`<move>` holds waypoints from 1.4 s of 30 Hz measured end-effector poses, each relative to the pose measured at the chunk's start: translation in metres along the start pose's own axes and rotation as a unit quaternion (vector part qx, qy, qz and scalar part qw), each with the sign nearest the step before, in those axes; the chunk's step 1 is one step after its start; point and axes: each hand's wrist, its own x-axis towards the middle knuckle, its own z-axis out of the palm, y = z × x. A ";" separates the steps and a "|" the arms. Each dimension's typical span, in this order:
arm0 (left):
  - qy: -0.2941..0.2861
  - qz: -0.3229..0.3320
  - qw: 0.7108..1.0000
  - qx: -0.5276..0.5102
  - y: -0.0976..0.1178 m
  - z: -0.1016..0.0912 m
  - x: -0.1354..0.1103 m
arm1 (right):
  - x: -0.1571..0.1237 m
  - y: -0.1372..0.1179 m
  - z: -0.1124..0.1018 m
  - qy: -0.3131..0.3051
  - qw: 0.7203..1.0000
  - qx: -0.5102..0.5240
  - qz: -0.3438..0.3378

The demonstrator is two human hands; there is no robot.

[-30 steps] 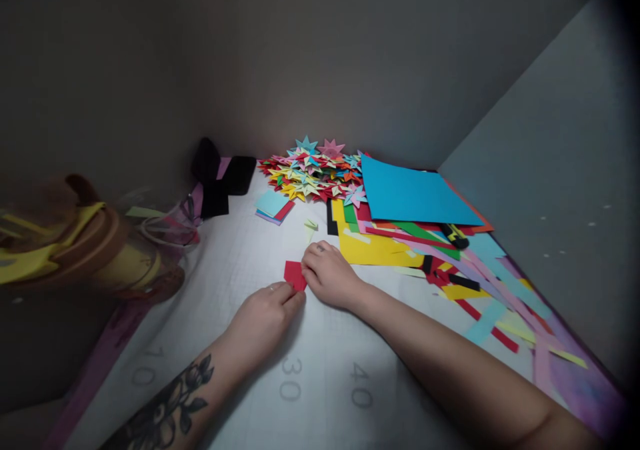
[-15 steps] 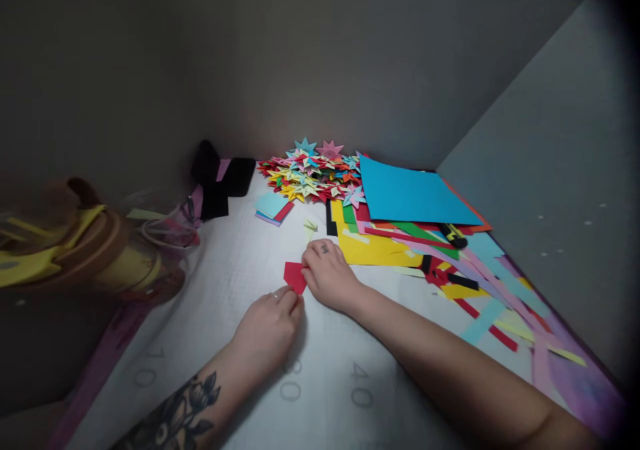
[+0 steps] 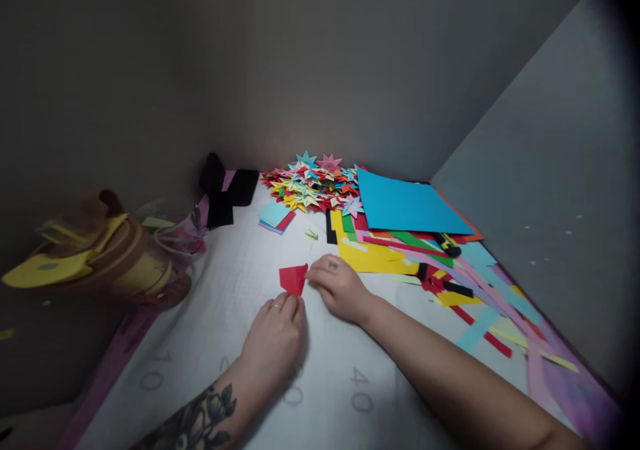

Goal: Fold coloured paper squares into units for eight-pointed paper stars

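A small red folded paper [image 3: 293, 279] lies on the white mat with printed numbers [image 3: 235, 283]. My left hand [image 3: 277, 327] has its fingers closed on the paper's lower edge and wears a ring. At the right corner of the paper, the bent fingers of my right hand [image 3: 340, 287] pinch the raised edge; their tips are partly hidden. Just beyond the hands sits a little pale-green folded piece [image 3: 311, 235]. A stack of small paper squares [image 3: 277, 217] lies farther back to the left.
Folded paper stars [image 3: 313, 187] are heaped at the back wall. Blue sheets [image 3: 413, 203], a yellow sheet [image 3: 375, 258], a cutter knife [image 3: 449, 245] and coloured strips [image 3: 485, 327] cover the right side. At left are a brown-and-yellow cup [image 3: 125, 257] and black pieces [image 3: 245, 187].
My right hand has shifted slightly right, uncovering more of the red paper, whose right edge now stands up. My left hand stays at its lower edge. The view has tilted slightly.
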 end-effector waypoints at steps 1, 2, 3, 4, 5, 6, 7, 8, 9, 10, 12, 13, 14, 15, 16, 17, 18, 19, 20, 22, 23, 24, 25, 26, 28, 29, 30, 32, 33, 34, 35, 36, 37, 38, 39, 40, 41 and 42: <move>0.003 -0.001 1.000 0.001 0.000 0.000 0.000 | -0.001 -0.001 0.001 -0.023 0.999 0.021 -0.032; 0.005 0.001 1.000 0.002 0.000 0.000 0.000 | -0.002 -0.001 0.002 -0.040 0.997 0.032 -0.049; 0.006 0.004 1.000 0.002 -0.001 0.000 0.000 | -0.002 -0.001 0.003 -0.052 0.997 0.037 -0.053; 0.005 0.009 1.000 0.001 -0.001 -0.001 0.000 | -0.001 -0.001 0.004 -0.060 0.996 0.038 -0.049; 0.003 0.015 1.000 -0.002 -0.002 -0.002 -0.001 | 0.000 -0.001 0.005 -0.065 0.996 0.038 -0.042; -0.002 0.023 1.000 -0.005 -0.004 -0.003 -0.001 | 0.000 0.000 0.006 -0.070 0.996 0.039 -0.037; -0.007 0.025 1.000 -0.007 -0.005 -0.004 -0.002 | 0.001 0.001 0.006 -0.074 0.996 0.041 -0.034; -0.011 0.023 1.000 -0.007 -0.007 -0.006 -0.002 | 0.001 0.001 0.006 -0.075 0.996 0.043 -0.033; -0.013 0.014 1.000 -0.003 -0.010 -0.008 -0.002 | 0.001 0.002 0.006 -0.074 0.996 0.047 -0.032; -0.013 0.000 1.000 0.004 -0.012 -0.010 -0.002 | 0.001 0.003 0.006 -0.072 0.996 0.050 -0.032; -0.012 -0.022 0.999 0.021 -0.019 -0.012 -0.001 | 0.001 0.004 0.006 -0.071 0.995 0.055 -0.033; -0.007 -0.026 0.999 0.029 -0.022 -0.013 0.000 | 0.000 0.005 0.006 -0.072 0.995 0.056 -0.033; 0.002 -0.023 0.999 0.037 -0.025 -0.013 0.001 | 0.000 0.005 0.006 -0.074 0.995 0.056 -0.032; 0.013 -0.019 0.999 0.045 -0.027 -0.012 0.002 | 0.000 0.005 0.006 -0.077 0.995 0.056 -0.032; 0.026 -0.014 0.998 0.052 -0.029 -0.011 0.003 | 0.000 0.006 0.005 -0.079 0.995 0.056 -0.031; 0.038 -0.008 0.998 0.057 -0.031 -0.010 0.003 | 0.001 0.006 0.005 -0.082 0.995 0.056 -0.029; 0.047 -0.003 0.997 0.059 -0.032 -0.009 0.003 | 0.001 0.006 0.005 -0.084 0.994 0.056 -0.028; 0.054 0.001 0.997 0.058 -0.033 -0.008 0.003 | 0.002 0.007 0.005 -0.085 0.994 0.056 -0.028; 0.058 0.004 0.997 0.053 -0.033 -0.007 0.003 | 0.002 0.007 0.005 -0.085 0.994 0.056 -0.029; 0.065 0.008 0.997 0.041 -0.034 -0.005 0.002 | 0.002 0.008 0.004 -0.084 0.994 0.058 -0.031; 0.070 0.009 0.997 0.033 -0.035 -0.004 0.002 | 0.002 0.009 0.004 -0.083 0.994 0.059 -0.032; 0.075 0.011 0.997 0.026 -0.035 -0.003 0.002 | 0.003 0.009 0.004 -0.083 0.994 0.061 -0.033; 0.080 0.014 0.996 0.018 -0.036 -0.002 0.002 | 0.003 0.009 0.004 -0.085 0.994 0.064 -0.034; 0.087 0.020 0.996 0.011 -0.037 -0.002 0.003 | 0.003 0.009 0.003 -0.088 0.993 0.067 -0.034; 0.102 0.034 0.994 -0.003 -0.039 -0.001 0.005 | 0.003 0.009 0.002 -0.093 0.993 0.071 -0.033; 0.108 0.043 0.993 -0.009 -0.041 0.000 0.006 | 0.003 0.009 0.001 -0.095 0.992 0.073 -0.033; 0.111 0.053 0.992 -0.014 -0.043 0.000 0.006 | 0.003 0.009 0.000 -0.097 0.992 0.075 -0.032; 0.112 0.073 0.991 -0.025 -0.047 0.002 0.007 | 0.003 0.009 -0.001 -0.099 0.991 0.082 -0.032; 0.112 0.081 0.990 -0.031 -0.049 0.002 0.007 | 0.004 0.010 -0.001 -0.101 0.991 0.086 -0.033; 0.113 0.087 0.989 -0.039 -0.051 0.003 0.007 | 0.003 0.010 -0.002 -0.102 0.990 0.091 -0.034; 0.115 0.088 0.988 -0.049 -0.053 0.004 0.007 | 0.003 0.010 -0.002 -0.102 0.989 0.096 -0.037; 0.120 0.086 0.987 -0.060 -0.054 0.004 0.007 | 0.003 0.010 -0.002 -0.102 0.989 0.099 -0.039; 0.125 0.081 0.986 -0.073 -0.055 0.005 0.008 | 0.003 0.010 -0.001 -0.100 0.989 0.101 -0.039; 0.132 0.076 0.985 -0.087 -0.056 0.005 0.008 | 0.002 0.009 -0.001 -0.101 0.989 0.102 -0.039; 0.137 0.069 0.983 -0.103 -0.057 0.006 0.009 | 0.002 0.009 -0.001 -0.102 0.989 0.101 -0.039; 0.140 0.059 0.981 -0.122 -0.057 0.006 0.010 | 0.002 0.008 -0.001 -0.106 0.989 0.100 -0.039; 0.144 0.046 0.978 -0.142 -0.057 0.007 0.011 | 0.002 0.008 -0.001 -0.111 0.988 0.099 -0.040; 0.146 0.033 0.976 -0.161 -0.057 0.007 0.013 | 0.002 0.007 0.000 -0.117 0.987 0.098 -0.042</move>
